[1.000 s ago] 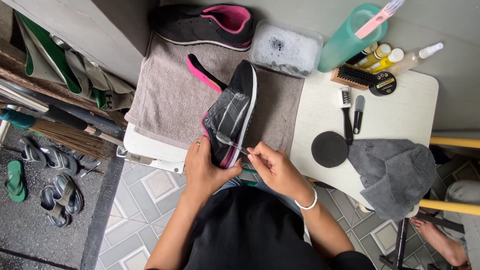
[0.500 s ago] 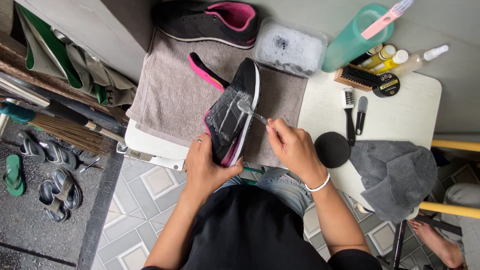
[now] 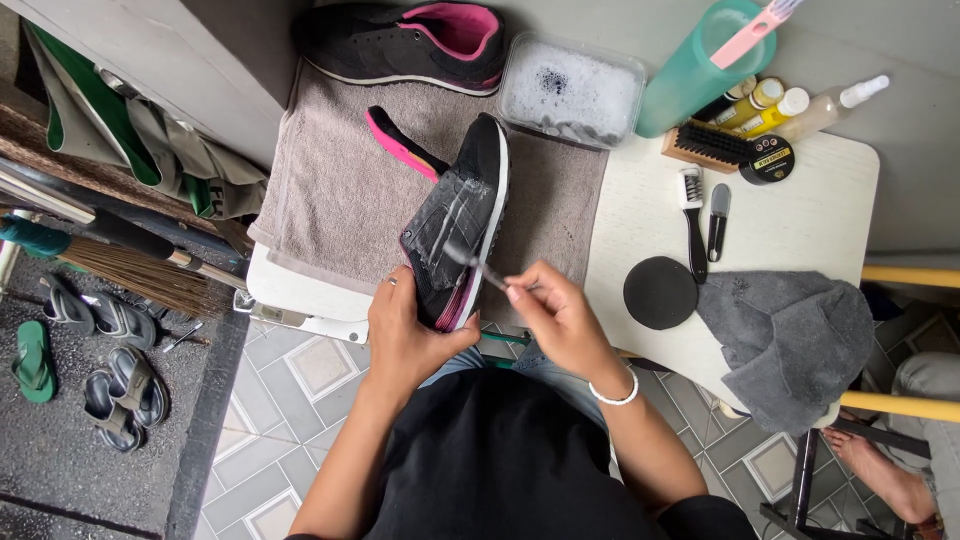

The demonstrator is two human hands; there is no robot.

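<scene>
Two black-and-pink shoes (image 3: 462,232) (image 3: 405,40) show, one just beyond the fingers. One pink insole (image 3: 400,148), one soapy tub (image 3: 572,90), two bottles (image 3: 745,105), three brushes (image 3: 705,145) farther right, and four sandals (image 3: 95,355) lie well left.

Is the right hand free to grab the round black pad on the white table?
Probably not right away: the right hand is pinching a small brush against the black shoe. The round black pad lies uncovered beside it.

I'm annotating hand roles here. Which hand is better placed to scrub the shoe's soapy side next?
Right. The right hand holds the small brush, bristles on the black shoe. The left hand grips its heel end, steadying it over the towel.
</scene>
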